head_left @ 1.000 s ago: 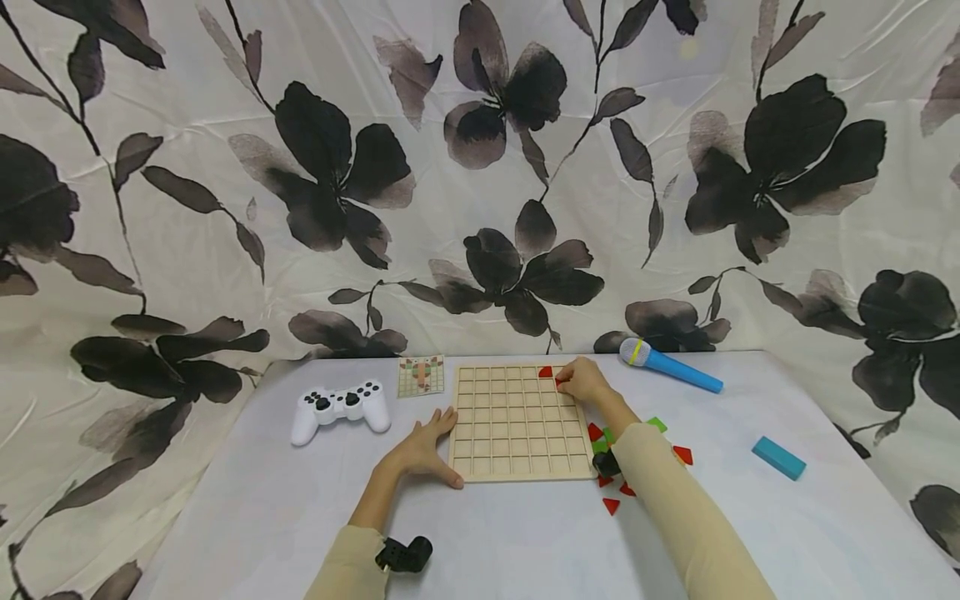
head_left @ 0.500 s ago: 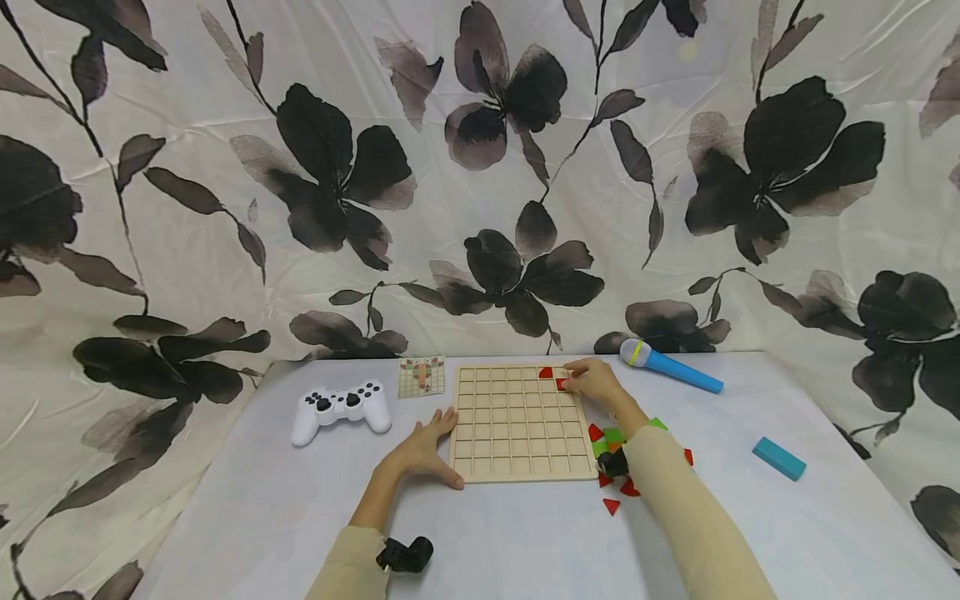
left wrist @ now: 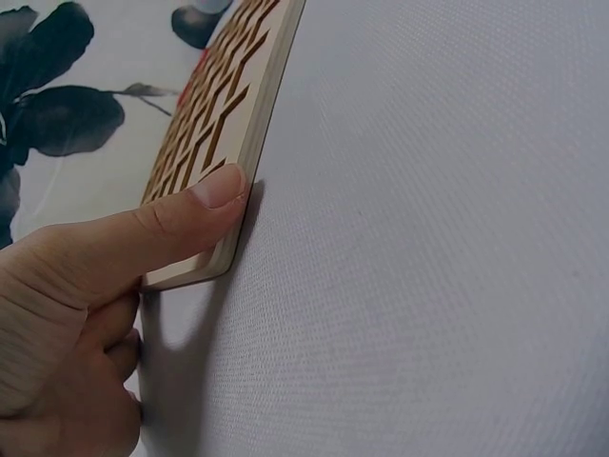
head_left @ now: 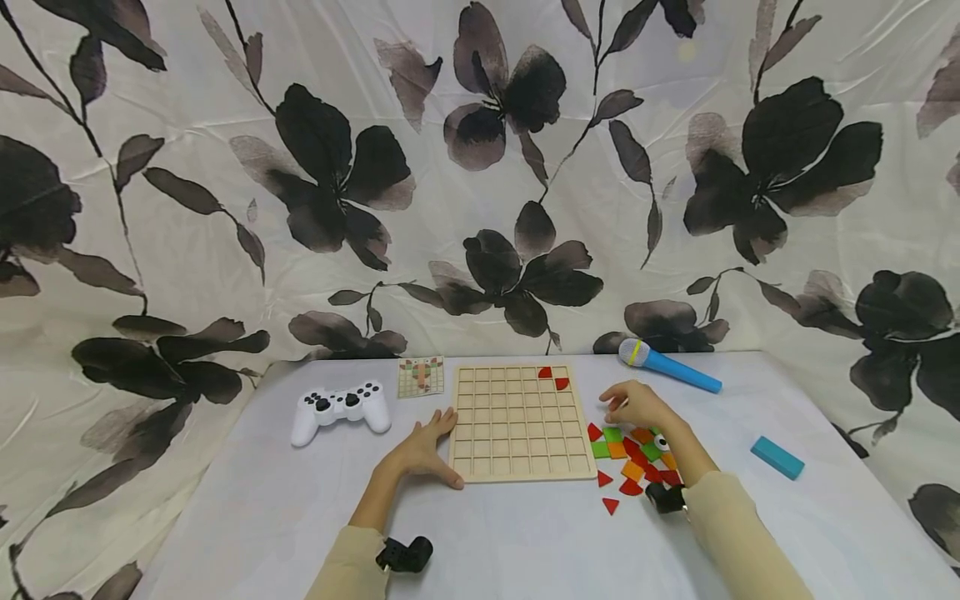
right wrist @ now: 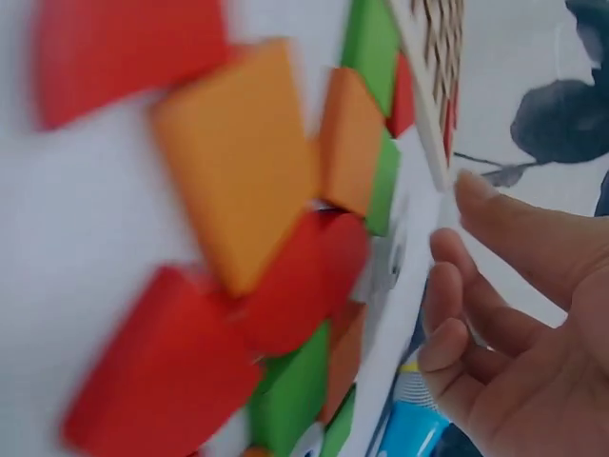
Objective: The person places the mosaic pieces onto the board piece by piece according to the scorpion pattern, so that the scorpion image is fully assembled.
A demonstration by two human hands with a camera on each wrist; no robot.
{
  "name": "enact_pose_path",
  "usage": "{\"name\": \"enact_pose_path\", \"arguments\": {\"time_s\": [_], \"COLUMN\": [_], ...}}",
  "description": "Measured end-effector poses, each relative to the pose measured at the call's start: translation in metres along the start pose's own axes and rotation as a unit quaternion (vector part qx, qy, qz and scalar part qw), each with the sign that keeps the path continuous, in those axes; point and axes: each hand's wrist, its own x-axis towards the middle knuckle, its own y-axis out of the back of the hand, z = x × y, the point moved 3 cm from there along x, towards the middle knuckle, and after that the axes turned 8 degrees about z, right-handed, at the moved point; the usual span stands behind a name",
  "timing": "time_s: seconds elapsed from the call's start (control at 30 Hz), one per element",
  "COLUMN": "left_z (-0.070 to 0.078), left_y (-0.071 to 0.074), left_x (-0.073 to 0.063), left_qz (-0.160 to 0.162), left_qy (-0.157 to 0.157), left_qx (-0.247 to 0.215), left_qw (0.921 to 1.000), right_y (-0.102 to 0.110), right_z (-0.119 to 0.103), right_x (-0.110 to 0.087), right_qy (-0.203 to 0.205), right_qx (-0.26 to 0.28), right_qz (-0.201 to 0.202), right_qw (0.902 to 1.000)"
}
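Observation:
A wooden grid board (head_left: 510, 425) lies flat on the table. Two red rounded pieces, one (head_left: 545, 373) in the far row and another (head_left: 562, 384) diagonally below it, sit in cells near its far right corner. My left hand (head_left: 422, 450) is spread along the board's left side; in the left wrist view its thumb (left wrist: 162, 224) touches the near corner. Right of the board, my right hand (head_left: 637, 406) is above the table with loosely bent fingers and nothing visible between them. Beneath and nearer lie loose red, green and orange pieces (head_left: 632, 471), blurred in the right wrist view.
Behind the board's left corner is a small pattern card (head_left: 421, 377), with a white game controller (head_left: 341, 408) to its left. A blue microphone (head_left: 678, 369) lies at the back right. Farther right is a teal block (head_left: 777, 457). A floral cloth (head_left: 480, 183) hangs behind the table.
My right hand has let go of the second red piece, which stays in its cell, and has moved right and nearer, toward the loose pieces. My left hand has kept its place.

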Motion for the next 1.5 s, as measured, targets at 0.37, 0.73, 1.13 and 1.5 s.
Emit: {"name": "enact_pose_path", "arguments": {"time_s": [0.37, 0.73, 1.13, 1.5], "left_z": [0.001, 0.004, 0.008, 0.022], "left_y": [0.001, 0.001, 0.013, 0.014], "left_x": [0.001, 0.004, 0.005, 0.010], "left_qz": [-0.001, -0.002, -0.023, -0.022], "left_qy": [-0.002, 0.009, 0.045, 0.058], "left_qx": [0.005, 0.041, 0.077, 0.107], "left_qw": [1.0000, 0.9991, 0.9957, 0.9924], "right_y": [-0.012, -0.009, -0.008, -0.036], "right_z": [-0.002, 0.001, -0.020, -0.039], "right_x": [-0.024, -0.028, 0.005, 0.059], "right_qy": [-0.042, -0.040, 0.052, 0.085], "right_qx": [-0.026, -0.015, 0.001, 0.021], "right_qz": [-0.037, -0.034, 0.029, 0.110], "right_qw": [0.9981, 0.9985, 0.9982, 0.9900]}}
